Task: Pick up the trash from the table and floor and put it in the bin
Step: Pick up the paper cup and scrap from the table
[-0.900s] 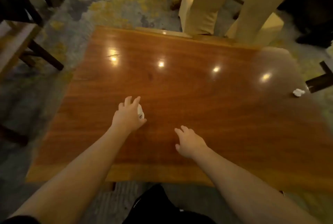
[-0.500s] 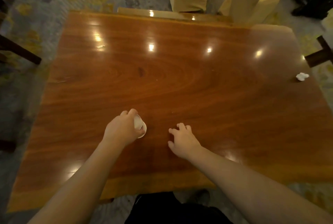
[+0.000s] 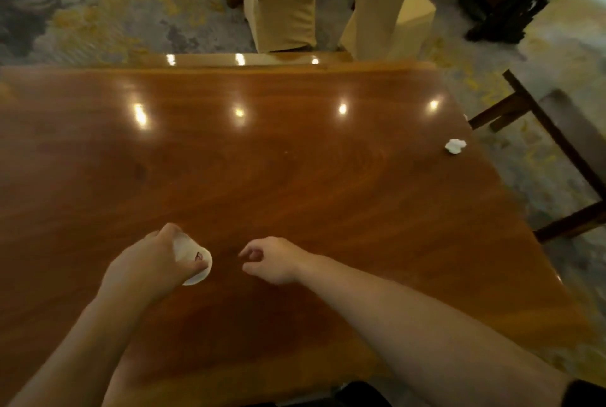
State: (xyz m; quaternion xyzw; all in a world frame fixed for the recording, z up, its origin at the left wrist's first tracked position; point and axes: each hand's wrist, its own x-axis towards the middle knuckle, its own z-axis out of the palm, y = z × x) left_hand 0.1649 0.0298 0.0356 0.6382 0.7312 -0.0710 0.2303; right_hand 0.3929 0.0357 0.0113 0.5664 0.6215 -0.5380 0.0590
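Left hand (image 3: pixel 147 265): my fingers wrap a small white paper cup (image 3: pixel 193 259), tilted on its side above the table (image 3: pixel 295 177).
Right hand (image 3: pixel 272 259): fingers loosely curled, holding nothing, just beside the cup.
Crumpled paper (image 3: pixel 455 146): far right table edge, well apart from both hands.

White cup (image 3: pixel 193 260) half hidden under left hand (image 3: pixel 149 267); table's (image 3: pixel 295 177) left and near edges cut off.
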